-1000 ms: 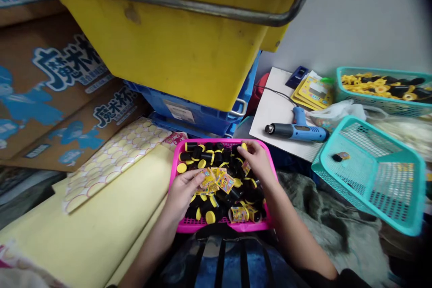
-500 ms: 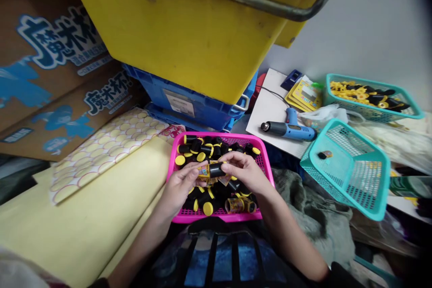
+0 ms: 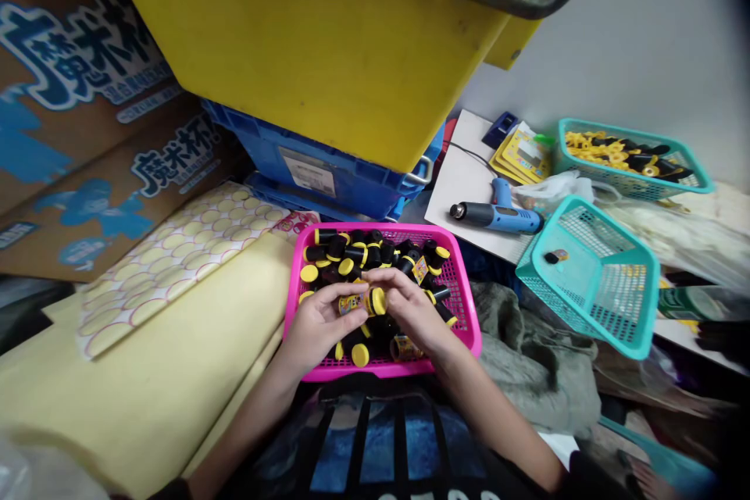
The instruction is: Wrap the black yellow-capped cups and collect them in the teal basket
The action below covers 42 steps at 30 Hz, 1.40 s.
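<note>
Left hand (image 3: 319,324): gripping the black tube (image 3: 358,303) at its labelled end, fingers curled over it.
Right hand (image 3: 413,308): pinching the same tube at its yellow cap (image 3: 378,301).
Grip: both hands closed on the tube, knuckles nearly touching above it.
Tube: lying roughly level between the hands, just above the pink basket, with a yellow printed label (image 3: 350,305) wrapped partway round it.
Pink basket (image 3: 375,228): sitting right under both hands, holding a heap of loose tubes (image 3: 351,251), some labelled, caps facing all ways.
Near basket: yellow board (image 3: 134,359) lying just left, with a sheet of printed circles (image 3: 176,266) on it; grey cloth (image 3: 533,351) bunching just right.
Teal basket (image 3: 648,289): tilting right of the cloth, one small labelled tube (image 3: 555,256) lying inside.
Second teal basket (image 3: 697,189): standing farther back, filled with yellow and black parts (image 3: 621,155).
White board (image 3: 457,203): carrying a blue heat gun (image 3: 495,216), lying with its nozzle pointing left, and a stack of yellow cards (image 3: 520,156) behind it.
Overhead: yellow crate (image 3: 305,39) resting on blue crate (image 3: 316,180), printed cartons (image 3: 87,70) leaning at left.
</note>
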Available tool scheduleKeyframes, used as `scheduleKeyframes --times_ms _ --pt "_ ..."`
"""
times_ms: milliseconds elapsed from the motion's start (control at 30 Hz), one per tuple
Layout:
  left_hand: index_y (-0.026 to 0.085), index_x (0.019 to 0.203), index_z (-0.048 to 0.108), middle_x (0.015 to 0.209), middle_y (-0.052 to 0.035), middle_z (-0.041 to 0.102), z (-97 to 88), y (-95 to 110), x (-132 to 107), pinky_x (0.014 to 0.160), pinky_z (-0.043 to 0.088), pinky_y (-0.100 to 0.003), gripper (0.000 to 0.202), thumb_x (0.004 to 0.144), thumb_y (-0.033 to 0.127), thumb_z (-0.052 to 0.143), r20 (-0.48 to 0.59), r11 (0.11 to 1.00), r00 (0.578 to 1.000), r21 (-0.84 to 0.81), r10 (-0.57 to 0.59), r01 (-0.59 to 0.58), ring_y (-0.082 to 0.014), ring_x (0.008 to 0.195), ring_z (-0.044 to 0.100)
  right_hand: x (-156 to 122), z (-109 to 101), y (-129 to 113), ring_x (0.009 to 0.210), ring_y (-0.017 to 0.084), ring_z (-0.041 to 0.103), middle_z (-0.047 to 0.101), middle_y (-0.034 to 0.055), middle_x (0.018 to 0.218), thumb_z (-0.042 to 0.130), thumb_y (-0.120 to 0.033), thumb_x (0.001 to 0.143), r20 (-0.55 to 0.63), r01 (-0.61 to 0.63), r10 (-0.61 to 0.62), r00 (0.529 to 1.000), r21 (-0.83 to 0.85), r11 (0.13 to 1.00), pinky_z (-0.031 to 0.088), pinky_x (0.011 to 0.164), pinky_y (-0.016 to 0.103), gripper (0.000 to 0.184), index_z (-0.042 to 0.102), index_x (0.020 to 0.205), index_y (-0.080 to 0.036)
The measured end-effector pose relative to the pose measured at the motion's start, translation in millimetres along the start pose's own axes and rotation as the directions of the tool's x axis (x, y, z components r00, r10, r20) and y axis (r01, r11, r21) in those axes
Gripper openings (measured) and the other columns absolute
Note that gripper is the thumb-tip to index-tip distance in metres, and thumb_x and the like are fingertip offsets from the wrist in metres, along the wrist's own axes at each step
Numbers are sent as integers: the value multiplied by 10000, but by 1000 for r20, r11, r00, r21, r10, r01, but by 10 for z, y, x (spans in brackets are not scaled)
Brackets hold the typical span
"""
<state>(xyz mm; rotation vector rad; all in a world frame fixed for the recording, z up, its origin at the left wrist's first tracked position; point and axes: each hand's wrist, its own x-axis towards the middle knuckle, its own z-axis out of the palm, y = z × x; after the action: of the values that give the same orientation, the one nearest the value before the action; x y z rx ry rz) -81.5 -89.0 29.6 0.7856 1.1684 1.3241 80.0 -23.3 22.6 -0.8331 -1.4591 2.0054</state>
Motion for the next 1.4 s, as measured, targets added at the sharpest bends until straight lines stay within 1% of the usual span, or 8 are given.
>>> scheduleKeyframes --times_ms 200,467,567,700,800,967,1067,1400 --pt "193 885 750 1037 -69 754 77 -12 10 922 529 -368 279 619 249 812 37 999 998 24 -41 40 -238 996 682 -23 83 127 946 49 522 486 64 1145 701 -610 715 69 -115 100 993 281 953 461 814 136 638 481 1086 -141" --pt "213 941 700 968 -36 707 147 -172 -125 887 485 -328 233 728 303 734 209 976 970 206 -121 77 -202 917 636 -164 -493 -56 883 48 525 553 66 1011 611 -563 815 64 -64 84 994 -267 962 448 800 155 547 545 1103 -103" --pt "248 1076 630 1011 -23 627 156 -226 -140 714 472 -257 255 849 363 606 242 975 945 49 -222 216 -133 764 563 -75 -885 -129 973 92 505 557 79 1047 508 -478 895 -261 -92 -108 959 -651 753 421 900 226 418 598 1075 -111" --pt "253 1105 557 1035 -28 565 196 -273 -70 579 400 -201 302 807 280 599 212 882 948 -364 -236 300 -116 756 510 97 -1232 6 1130 189 401 512 85 1177 638 -351 813 -320 -246 -201 926 -914 323 340 996 342 358 642 1128 -181" --pt "248 1109 551 1026 -36 577 240 -267 -25 576 397 -203 323 787 232 555 228 849 939 -412 -256 331 -122 760 512 157 -1336 133 1121 207 359 495 85 1193 692 -378 774 -361 -319 -195 912 -923 217 325 948 331 321 684 1047 -208" --pt "282 1146 595 1140 -47 616 273 -141 -51 808 482 -341 315 853 261 483 194 971 964 193 -180 143 -212 990 560 58 -1399 34 988 130 414 563 80 989 648 -420 805 -346 -252 -144 927 -859 445 327 905 251 290 692 792 -134" --pt "295 1025 689 1246 -29 623 323 -25 -29 1093 305 -502 210 858 285 562 251 758 967 636 -29 -143 -283 1238 452 -58 -1286 -102 821 68 473 571 66 870 614 -579 785 -307 -196 15 952 -569 799 382 805 192 493 635 817 -88" --pt "179 1081 532 708 29 663 634 -91 310 630 563 -269 475 676 286 756 -123 991 989 89 -88 99 -142 625 668 -55 -514 -19 643 -10 481 520 -10 766 755 -467 673 -166 -99 126 978 160 982 415 628 95 552 381 846 -100"
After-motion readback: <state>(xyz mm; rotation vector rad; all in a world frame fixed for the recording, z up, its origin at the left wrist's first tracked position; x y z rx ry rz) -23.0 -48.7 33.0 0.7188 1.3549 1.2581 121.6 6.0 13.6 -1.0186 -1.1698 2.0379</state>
